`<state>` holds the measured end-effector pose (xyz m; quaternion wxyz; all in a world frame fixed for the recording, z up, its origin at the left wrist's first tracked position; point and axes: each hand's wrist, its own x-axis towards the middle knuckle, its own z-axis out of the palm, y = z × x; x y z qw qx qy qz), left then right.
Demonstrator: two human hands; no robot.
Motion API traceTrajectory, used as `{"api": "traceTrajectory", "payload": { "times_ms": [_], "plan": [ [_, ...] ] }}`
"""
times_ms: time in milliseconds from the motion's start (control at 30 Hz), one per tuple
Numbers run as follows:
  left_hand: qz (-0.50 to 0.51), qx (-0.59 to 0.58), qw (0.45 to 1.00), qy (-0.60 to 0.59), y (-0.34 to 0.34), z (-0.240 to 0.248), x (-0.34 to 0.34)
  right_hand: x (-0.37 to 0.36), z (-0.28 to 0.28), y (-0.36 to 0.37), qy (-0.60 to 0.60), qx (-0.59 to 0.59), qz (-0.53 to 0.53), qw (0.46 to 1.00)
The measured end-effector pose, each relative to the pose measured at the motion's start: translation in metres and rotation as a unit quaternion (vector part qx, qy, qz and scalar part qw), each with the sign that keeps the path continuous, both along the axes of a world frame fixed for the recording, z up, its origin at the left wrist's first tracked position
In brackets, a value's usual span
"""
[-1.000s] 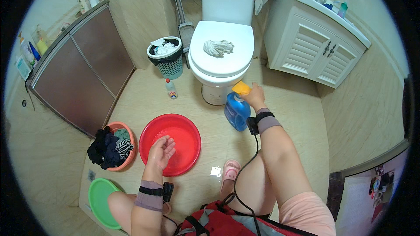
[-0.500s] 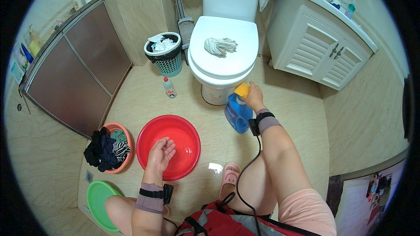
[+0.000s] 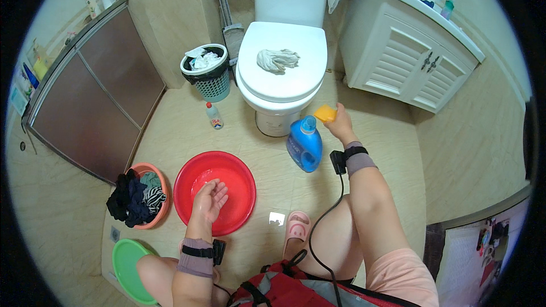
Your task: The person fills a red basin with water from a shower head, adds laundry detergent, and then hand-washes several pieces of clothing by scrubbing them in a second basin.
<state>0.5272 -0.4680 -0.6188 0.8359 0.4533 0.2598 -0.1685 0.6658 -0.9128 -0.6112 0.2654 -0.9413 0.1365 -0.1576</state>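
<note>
Over the red basin (image 3: 242, 182) is my left hand (image 3: 211, 199), palm up and wet-looking, its fingers loosely curled and nothing in them. The basin stands on the floor, its inside shiny. My right hand (image 3: 341, 125) grips a small yellow block (image 3: 325, 113), whose exact kind I cannot tell. It is held beside the top of a blue detergent bottle (image 3: 305, 148) with a handle and a light blue top. That bottle stands upright on the floor in front of the toilet, apart from my fingers.
An orange basin (image 3: 165, 207) of dark clothes stands left of the red one, a green basin (image 3: 126, 267) nearer me. Ahead are a small bottle (image 3: 214, 116), a waste bin (image 3: 210, 84) and the toilet (image 3: 284, 82) with a grey-white cloth (image 3: 277, 60) on its lid. A white cabinet (image 3: 398, 51) is at right.
My right hand has moved right with the yellow block, from over the blue bottle's top to beside it. My left hand stays much the same; the view has shifted slightly.
</note>
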Motion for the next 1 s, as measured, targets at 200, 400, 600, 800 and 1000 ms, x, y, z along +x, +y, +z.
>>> {"api": "traceTrajectory", "payload": {
  "times_ms": [200,400,600,800,1000],
  "plan": [
    [-0.015,-0.016,1.000,0.014,-0.002,-0.011,-0.001,0.000,0.068,0.011,-0.046,-0.019,0.008,0.999],
    [-0.015,-0.015,0.999,0.029,-0.009,-0.015,0.000,0.026,0.115,0.079,-0.040,-0.005,0.054,0.998],
    [0.018,-0.028,0.999,0.028,0.005,-0.016,-0.002,0.058,0.108,0.128,-0.040,-0.020,0.078,0.996],
    [0.037,-0.016,0.999,0.032,0.016,-0.018,-0.001,0.076,0.090,0.143,-0.031,-0.052,0.060,0.996],
    [0.046,-0.013,0.998,0.035,0.026,-0.019,0.000,0.068,0.082,0.121,-0.174,0.016,0.050,0.983]
  ]
}}
